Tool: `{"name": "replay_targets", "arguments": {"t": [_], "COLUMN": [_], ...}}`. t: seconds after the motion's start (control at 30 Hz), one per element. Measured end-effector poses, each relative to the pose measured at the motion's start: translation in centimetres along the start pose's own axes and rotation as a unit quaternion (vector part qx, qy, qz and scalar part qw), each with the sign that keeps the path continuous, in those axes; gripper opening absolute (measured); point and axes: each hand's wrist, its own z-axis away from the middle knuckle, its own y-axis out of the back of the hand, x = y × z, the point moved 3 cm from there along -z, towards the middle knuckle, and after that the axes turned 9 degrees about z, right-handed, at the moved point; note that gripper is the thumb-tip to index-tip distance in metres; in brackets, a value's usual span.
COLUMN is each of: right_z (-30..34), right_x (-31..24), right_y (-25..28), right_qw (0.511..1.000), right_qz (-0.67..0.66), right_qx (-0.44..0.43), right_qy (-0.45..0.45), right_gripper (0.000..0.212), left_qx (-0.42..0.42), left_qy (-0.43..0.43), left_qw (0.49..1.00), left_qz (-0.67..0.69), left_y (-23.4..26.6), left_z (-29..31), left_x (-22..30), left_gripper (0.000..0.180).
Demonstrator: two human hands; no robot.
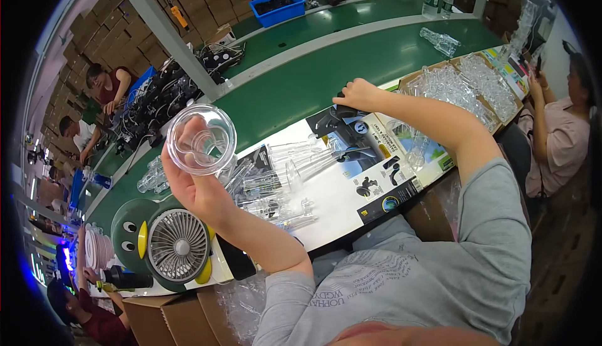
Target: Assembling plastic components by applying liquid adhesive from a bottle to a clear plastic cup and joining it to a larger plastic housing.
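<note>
Between both hands, clear plastic pieces crowd a printed carton.

Clear cups on printed sheet; desk fan left; carton right.

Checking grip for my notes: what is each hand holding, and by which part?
Left hand grips a clear plastic tray by its lower rim; right hand rests on a black part.

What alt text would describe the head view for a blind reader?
The left hand holds up a clear round plastic cup part, while the right hand touches a small black object on a flat printed carton.
</note>
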Motion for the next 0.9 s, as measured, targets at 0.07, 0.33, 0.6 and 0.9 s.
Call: {"name": "replay_targets", "arguments": {"t": [0.07,0.33,0.6,0.9], "right_z": [0.1,1.2,-2.2,-5.1], "right_x": [-0.3,-0.3,-1.6,-3.8], "right_y": [-0.3,2.1,14.1,22.8], "right_qw": [0.999,0.997,0.904,0.719], "right_qz": [-0.003,-0.043,-0.353,-0.615], "right_qx": [-0.028,-0.044,0.119,0.253], "right_qy": [0.029,-0.041,-0.209,-0.203], "right_gripper": [0.027,0.038,0.032,0.027], "left_qx": [0.0,-0.003,-0.028,-0.076], "left_qy": [0.002,-0.001,0.021,0.042], "left_qw": [1.0,1.0,0.999,0.996], "left_qz": [-0.002,0.001,0.014,0.014], "left_y": [0.0,-0.1,-0.8,-1.7], "left_z": [0.1,-0.1,-0.1,0.2], "left_x": [0.0,-0.1,-1.4,-1.8], "left_gripper": [0.042,0.044,0.041,0.035]}}
